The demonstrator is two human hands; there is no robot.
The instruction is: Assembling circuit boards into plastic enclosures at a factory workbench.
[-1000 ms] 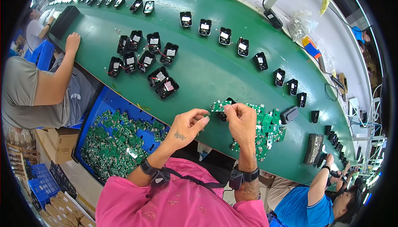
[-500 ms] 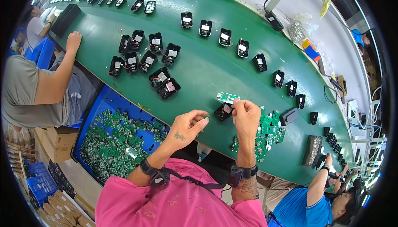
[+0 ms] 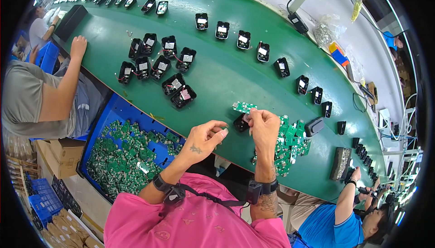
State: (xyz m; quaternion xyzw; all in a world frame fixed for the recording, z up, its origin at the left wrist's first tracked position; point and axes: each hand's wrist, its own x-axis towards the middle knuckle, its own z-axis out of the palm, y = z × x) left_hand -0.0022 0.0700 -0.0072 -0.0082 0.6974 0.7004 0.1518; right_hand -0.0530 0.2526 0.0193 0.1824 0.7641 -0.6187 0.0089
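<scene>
Between thumb and fingers of my right hand [image 3: 265, 130] is one end of a small green circuit board [image 3: 243, 107], tilted above the table. Just beneath it sits an open black plastic housing [image 3: 240, 123], partly hidden by that hand. My left hand [image 3: 204, 140] hovers by the near table edge, fingers curled and thumb against them; whatever they may hold is hidden. Right of my right hand lies a heap of loose green circuit boards [image 3: 290, 146]. Farther left stands a cluster of black housings [image 3: 161, 67] fitted with parts and red wires.
A blue bin [image 3: 118, 107] full of circuit boards stands at the near left edge. Rows of black housings [image 3: 244, 40] line the green table [image 3: 213, 67]. A dark closed case [image 3: 314, 126] lies beyond the heap. Co-workers sit left [image 3: 50, 94] and right [image 3: 331, 225].
My right hand has shifted slightly left with the circuit board, whose face now shows more. My left hand stays nearly still.
</scene>
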